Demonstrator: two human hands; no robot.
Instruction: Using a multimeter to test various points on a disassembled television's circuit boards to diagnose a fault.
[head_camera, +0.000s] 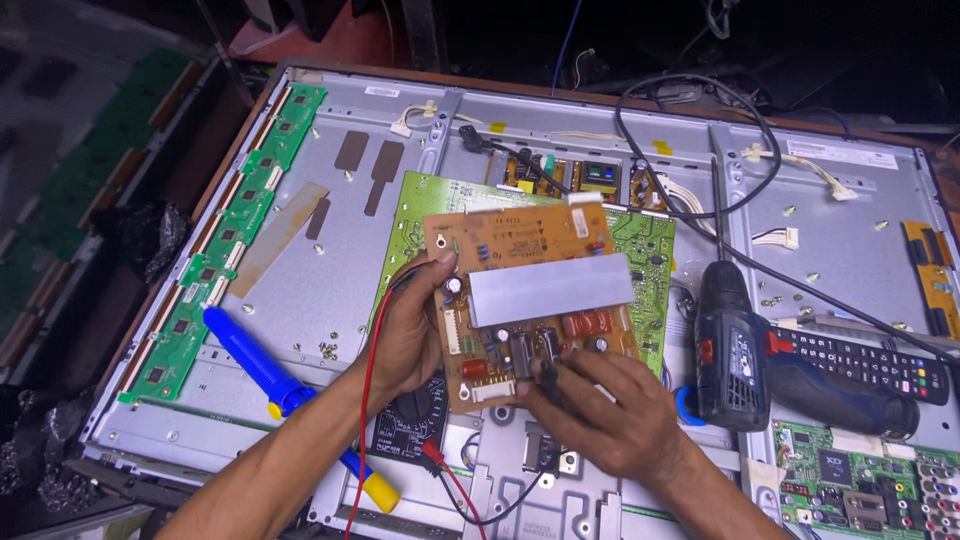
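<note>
- A long green strip board runs along the left edge of the grey metal back panel; past that edge the surface drops into dark clutter.
- A blue and yellow desoldering pump lies slantwise on the panel, with bare metal open above it up to two brown patches.
- The left hand grips the left edge of a brown circuit board, thumb on its face, fingers curled shut behind; red and black leads run under the wrist to a black multimeter below.
- The brown board is held tilted above a larger green board, a silver heatsink across its middle.
- The right hand pinches a dark probe, fingers closed round it, against the board's lower edge.
- Just right, a blue cordless drill lies close to the hand, a black remote control touching it.
- A black cable loops over the upper right; another green board fills the lower right corner.
</note>
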